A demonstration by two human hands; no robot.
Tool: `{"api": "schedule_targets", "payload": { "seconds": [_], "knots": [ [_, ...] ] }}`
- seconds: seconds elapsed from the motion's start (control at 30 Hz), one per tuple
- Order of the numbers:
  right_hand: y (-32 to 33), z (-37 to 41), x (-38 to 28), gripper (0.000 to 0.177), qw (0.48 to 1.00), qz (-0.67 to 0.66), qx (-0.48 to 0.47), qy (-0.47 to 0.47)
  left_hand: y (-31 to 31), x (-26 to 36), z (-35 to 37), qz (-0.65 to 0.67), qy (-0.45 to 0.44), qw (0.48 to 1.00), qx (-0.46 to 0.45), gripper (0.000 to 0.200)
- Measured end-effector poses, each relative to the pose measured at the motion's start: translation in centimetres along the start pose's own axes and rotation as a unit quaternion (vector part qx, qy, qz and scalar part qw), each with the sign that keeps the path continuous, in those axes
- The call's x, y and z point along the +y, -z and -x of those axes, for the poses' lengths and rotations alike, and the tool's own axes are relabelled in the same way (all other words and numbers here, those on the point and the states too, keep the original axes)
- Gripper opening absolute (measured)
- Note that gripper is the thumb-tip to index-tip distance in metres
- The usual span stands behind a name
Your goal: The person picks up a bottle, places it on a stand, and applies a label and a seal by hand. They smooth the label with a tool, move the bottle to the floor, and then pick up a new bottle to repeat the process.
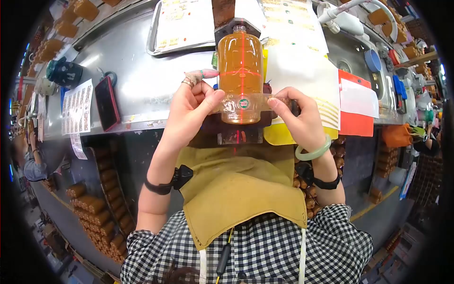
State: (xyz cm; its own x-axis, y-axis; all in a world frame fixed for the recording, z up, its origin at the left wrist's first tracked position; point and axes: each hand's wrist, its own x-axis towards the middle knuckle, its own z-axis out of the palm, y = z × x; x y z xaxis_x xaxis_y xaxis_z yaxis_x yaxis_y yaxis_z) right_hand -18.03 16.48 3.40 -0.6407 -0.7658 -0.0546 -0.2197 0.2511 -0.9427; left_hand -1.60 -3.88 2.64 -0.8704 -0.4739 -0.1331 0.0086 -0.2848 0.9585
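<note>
Stretching a clear label point(243, 104) across the bottle point(240, 57), left hand point(189, 113) and right hand point(302, 118) are each pinching one end; wrapping is looking unfinished.

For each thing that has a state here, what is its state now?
bottle: full of amber liquid, crossed by red laser lines
clear label: stretched across the bottle
left hand: pinching the clear label's end
right hand: pinching its other end
phone: lying flat, screen dark
</note>
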Motion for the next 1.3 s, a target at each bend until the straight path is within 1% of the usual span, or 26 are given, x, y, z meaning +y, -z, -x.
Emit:
{"api": "schedule_targets", "payload": {
  "seconds": [0.07,0.1,0.17,0.2,0.23,0.27,0.3,0.33,0.37,0.4,0.47,0.53,0.6,0.83,0.9,0.97,1.3],
  "knots": [
    [-0.4,-0.1,0.4,0.017,0.996,0.064,0.045,0.044,-0.1,-0.9,-0.3,-0.006,-0.006,1.000,0.004,0.040],
    [-0.7,-0.1,0.3,0.017,0.996,0.064,0.045,0.043,-0.2,-1.1,-0.3,-0.010,-0.013,1.000,0.007,0.042],
    [-1.2,-0.1,0.3,0.018,0.999,0.022,0.045,0.011,-0.7,-1.0,-0.2,-0.017,-0.009,1.000,0.022,0.042],
    [-1.2,-0.1,0.4,0.018,0.999,0.022,0.045,0.010,-0.8,-1.1,-0.1,-0.023,-0.006,0.999,0.036,0.042],
    [-1.2,-0.2,0.5,0.019,1.000,0.001,0.018,-0.010,-0.8,-1.2,-0.1,-0.023,-0.005,0.999,0.036,0.042],
    [-1.1,-0.3,0.6,0.020,0.999,-0.020,-0.008,-0.031,-0.6,-1.4,-0.1,0.036,0.014,0.998,0.053,0.042],
    [-1.0,-0.4,0.8,0.020,0.999,-0.020,-0.008,-0.033,-0.6,-1.5,-0.1,0.094,0.033,0.992,0.071,0.043],
    [-0.9,-0.4,0.9,0.021,0.998,-0.042,-0.023,-0.041,-0.5,-1.6,0.0,0.095,0.034,0.992,0.071,0.043],
    [-1.0,-0.5,1.0,0.022,0.996,-0.063,-0.039,-0.049,-0.4,-1.6,0.2,0.065,0.023,0.996,0.059,0.043],
    [-1.2,-0.5,1.3,0.022,0.996,-0.064,-0.040,-0.050,-0.2,-1.6,0.4,0.035,0.012,0.998,0.048,0.044],
    [-1.7,-0.6,2.0,0.021,0.990,-0.132,-0.020,-0.049,0.2,-1.9,0.5,0.040,0.005,0.998,0.037,0.045],
    [-1.5,-0.6,2.1,0.021,0.988,-0.139,-0.022,-0.059,0.0,-2.1,0.5,0.044,-0.004,0.999,0.026,0.047],
    [-1.5,-0.6,2.2,0.021,0.987,-0.145,-0.023,-0.069,-0.3,-2.0,0.4,0.029,0.008,0.999,0.045,0.046],
    [-1.6,-0.5,1.9,0.020,0.987,-0.139,-0.019,-0.078,-0.5,-1.9,0.4,0.030,0.014,0.998,0.062,0.044],
    [-1.7,-0.5,1.9,0.019,0.986,-0.142,-0.019,-0.079,-0.2,-1.8,0.4,0.053,0.027,0.997,0.057,0.050],
    [-1.7,-0.4,1.8,0.019,0.984,-0.153,-0.017,-0.089,-0.3,-1.8,0.4,0.057,0.027,0.996,0.060,0.050],
    [-1.7,-0.5,2.2,0.019,0.986,-0.147,-0.018,-0.079,-0.5,-1.8,0.4,0.057,0.021,0.996,0.061,0.049]
  ]
}}
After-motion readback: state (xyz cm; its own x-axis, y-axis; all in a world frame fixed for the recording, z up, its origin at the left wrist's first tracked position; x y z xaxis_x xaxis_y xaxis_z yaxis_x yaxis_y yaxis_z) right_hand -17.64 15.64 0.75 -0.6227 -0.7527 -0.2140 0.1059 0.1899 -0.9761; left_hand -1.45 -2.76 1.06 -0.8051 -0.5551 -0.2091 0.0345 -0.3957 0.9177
